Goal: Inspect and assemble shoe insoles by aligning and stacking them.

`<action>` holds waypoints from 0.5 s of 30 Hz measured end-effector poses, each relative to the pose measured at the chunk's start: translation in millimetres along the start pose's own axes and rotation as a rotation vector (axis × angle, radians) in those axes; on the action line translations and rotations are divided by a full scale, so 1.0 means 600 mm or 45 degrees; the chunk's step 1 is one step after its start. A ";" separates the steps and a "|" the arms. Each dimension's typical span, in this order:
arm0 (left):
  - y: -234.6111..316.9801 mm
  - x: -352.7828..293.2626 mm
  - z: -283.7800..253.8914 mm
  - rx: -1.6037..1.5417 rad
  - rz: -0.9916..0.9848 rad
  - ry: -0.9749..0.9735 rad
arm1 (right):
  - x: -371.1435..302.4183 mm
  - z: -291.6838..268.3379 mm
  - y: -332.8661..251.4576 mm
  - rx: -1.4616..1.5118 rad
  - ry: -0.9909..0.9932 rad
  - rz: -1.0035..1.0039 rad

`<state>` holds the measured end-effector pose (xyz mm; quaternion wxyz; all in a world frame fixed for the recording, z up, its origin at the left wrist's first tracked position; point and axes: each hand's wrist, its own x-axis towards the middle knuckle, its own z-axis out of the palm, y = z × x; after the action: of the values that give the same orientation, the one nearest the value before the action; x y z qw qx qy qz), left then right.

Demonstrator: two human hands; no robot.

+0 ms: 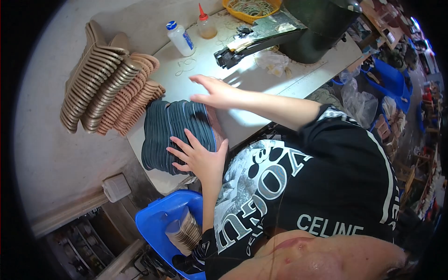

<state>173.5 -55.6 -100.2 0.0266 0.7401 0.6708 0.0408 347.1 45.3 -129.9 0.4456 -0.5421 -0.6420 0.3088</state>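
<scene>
A packed row of dark green sole-shaped pieces (175,126) stands on edge on the white table, with a pinkish piece (216,128) at its right end. My left hand (200,156) lies spread over the near side of the row, fingers apart on the edges. At the upper right end of the row is my right hand (214,93), with fingers stretched out and holding nothing; whether it touches the pieces I cannot tell. Beside the row, bronze sole-shaped pieces (93,79) and pink ones (126,100) lean in stacks near the wall.
On the white table (252,119) stand a white bottle with blue cap (180,38), a red-tipped squeeze bottle (206,27), a yellow basket of bands (249,10) and a dark green machine (303,39). A blue bin (156,224) holding beige pieces is below the table.
</scene>
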 end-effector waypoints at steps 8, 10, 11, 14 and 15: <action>0.066 0.062 0.037 -0.109 0.203 0.235 | -0.178 -0.026 0.034 0.827 -0.303 0.882; 0.056 0.059 0.044 -0.248 0.246 0.264 | -0.157 -0.042 0.026 0.912 -0.298 0.907; 0.058 0.055 0.040 -0.228 0.239 0.268 | -0.155 -0.045 0.022 0.973 -0.208 0.863; 0.069 0.052 0.030 -0.278 0.290 0.229 | -0.147 -0.053 0.021 1.060 -0.127 0.834; 0.069 0.048 0.030 -0.266 0.284 0.232 | -0.146 -0.058 0.016 1.027 -0.121 0.888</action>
<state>219.0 -30.6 -113.7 0.0379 0.7964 0.5762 0.1799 384.2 -40.5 -144.9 0.4599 -0.4946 -0.2735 0.6849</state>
